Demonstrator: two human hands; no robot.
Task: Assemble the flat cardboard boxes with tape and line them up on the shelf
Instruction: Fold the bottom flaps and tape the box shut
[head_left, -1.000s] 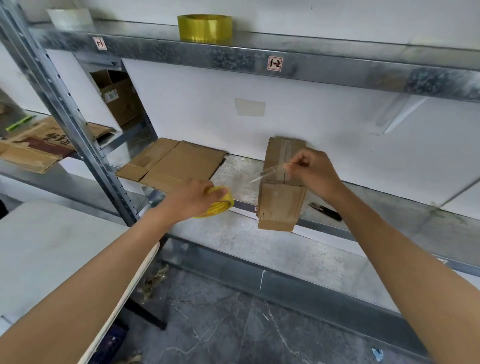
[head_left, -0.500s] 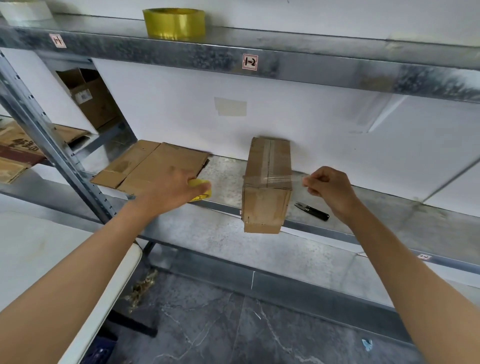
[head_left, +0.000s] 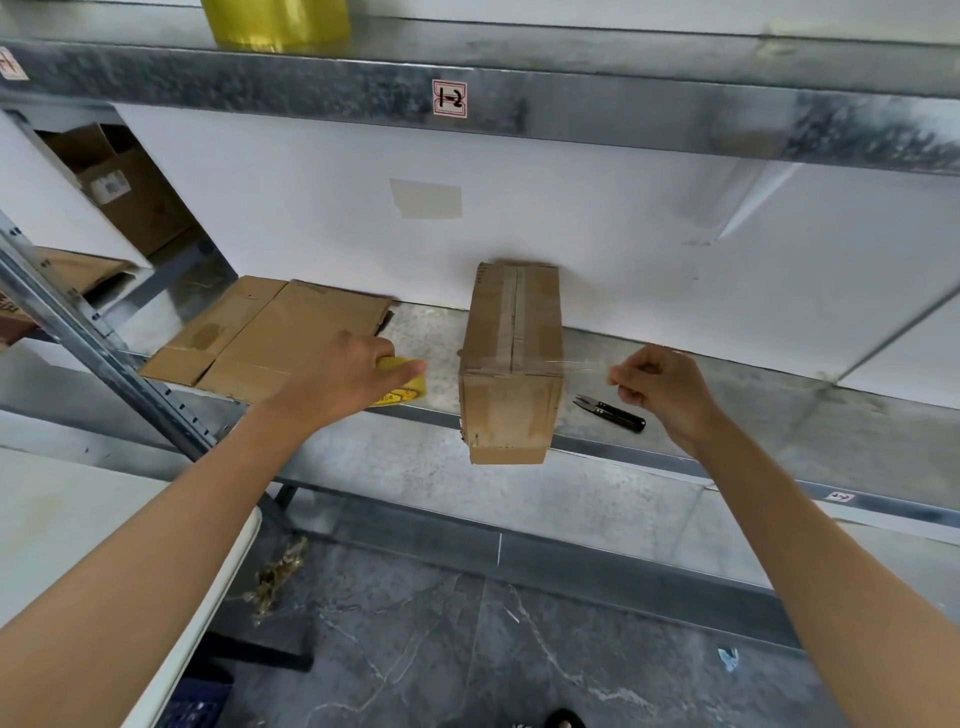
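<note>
A small assembled cardboard box (head_left: 511, 364) stands on the metal shelf (head_left: 753, 410), its front end jutting past the shelf edge, tape along its top seam. A clear tape strip (head_left: 576, 365) stretches across the box's front top edge to my right hand (head_left: 662, 389), which pinches its free end just right of the box. My left hand (head_left: 348, 376) grips a yellow tape roll (head_left: 402, 384) on the shelf to the left of the box. Flat cardboard blanks (head_left: 270, 332) lie further left.
Black thread snips (head_left: 610, 412) lie on the shelf right of the box, under my right hand. A second yellow tape roll (head_left: 275, 21) sits on the upper shelf. An open carton (head_left: 124, 187) stands behind the left upright. A white table (head_left: 78, 525) is at lower left.
My right hand has pulled the tape end from above the box over to its right side. My left hand with the roll has shifted left. The camera has moved closer.
</note>
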